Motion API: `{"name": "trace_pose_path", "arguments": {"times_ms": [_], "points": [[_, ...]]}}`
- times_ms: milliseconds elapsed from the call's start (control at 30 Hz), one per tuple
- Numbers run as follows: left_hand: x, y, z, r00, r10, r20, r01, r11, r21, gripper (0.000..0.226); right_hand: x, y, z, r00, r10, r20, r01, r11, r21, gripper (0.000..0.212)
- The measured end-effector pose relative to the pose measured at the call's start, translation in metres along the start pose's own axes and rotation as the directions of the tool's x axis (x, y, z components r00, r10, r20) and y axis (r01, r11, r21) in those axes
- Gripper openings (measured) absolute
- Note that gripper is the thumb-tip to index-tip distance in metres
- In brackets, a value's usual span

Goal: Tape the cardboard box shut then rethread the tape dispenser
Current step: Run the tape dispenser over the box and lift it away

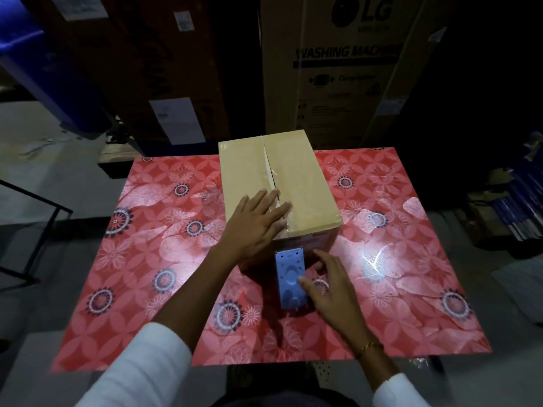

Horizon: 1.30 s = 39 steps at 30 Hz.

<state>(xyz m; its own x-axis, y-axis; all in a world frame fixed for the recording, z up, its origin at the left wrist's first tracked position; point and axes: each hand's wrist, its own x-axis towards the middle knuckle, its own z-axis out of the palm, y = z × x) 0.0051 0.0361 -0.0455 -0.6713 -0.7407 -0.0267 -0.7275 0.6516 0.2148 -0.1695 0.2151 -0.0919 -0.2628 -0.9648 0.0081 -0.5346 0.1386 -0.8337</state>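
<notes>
Clear tape along top seam of brown cardboard box (296, 183), mid-bench. Left hand (255, 221) flat, pressing. Right hand (326, 286) loosely gripping blue plastic tape dispenser (289, 277) at near face. Rethreading left.

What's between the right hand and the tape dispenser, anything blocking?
Nothing visible. The right hand is already at the blue tape dispenser, fingers on its right side. The left hand lies flat on the cardboard box, clear of it.

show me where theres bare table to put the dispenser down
Free: the cloth left of the cardboard box, out to the table edge, and the wide patch right of the box. Crowded: the near strip in front of the box, where the tape dispenser, left hand and right hand sit.
</notes>
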Motion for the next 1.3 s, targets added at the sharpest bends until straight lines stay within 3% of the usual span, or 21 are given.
{"name": "trace_pose_path", "arguments": {"times_ms": [200,333,600,867,1300], "points": [[0.010,0.001,0.001,0.998,-0.055,0.008,0.055,0.998,0.014,0.066,-0.016,-0.017,0.039,1.000,0.004,0.028,-0.005,0.999,0.037,0.101],[0.010,0.002,0.004,0.998,-0.056,-0.014,0.056,0.998,0.014,0.059,-0.015,-0.025,0.058,0.994,0.024,-0.110,-0.027,0.999,-0.030,0.098],[0.011,-0.002,0.008,0.999,-0.042,-0.034,0.042,0.999,0.003,0.061,-0.020,-0.038,0.060,0.983,0.073,-0.169,-0.088,0.992,-0.086,0.099],[0.009,0.001,0.007,0.997,-0.060,-0.056,0.059,0.998,-0.033,0.066,-0.023,-0.055,0.056,0.989,0.045,-0.140,-0.072,0.979,-0.193,0.094],[0.010,0.002,0.006,0.996,-0.070,-0.046,0.070,0.998,0.005,0.069,-0.033,-0.063,0.046,0.994,0.033,-0.105,-0.056,0.972,-0.229,0.091]]}}
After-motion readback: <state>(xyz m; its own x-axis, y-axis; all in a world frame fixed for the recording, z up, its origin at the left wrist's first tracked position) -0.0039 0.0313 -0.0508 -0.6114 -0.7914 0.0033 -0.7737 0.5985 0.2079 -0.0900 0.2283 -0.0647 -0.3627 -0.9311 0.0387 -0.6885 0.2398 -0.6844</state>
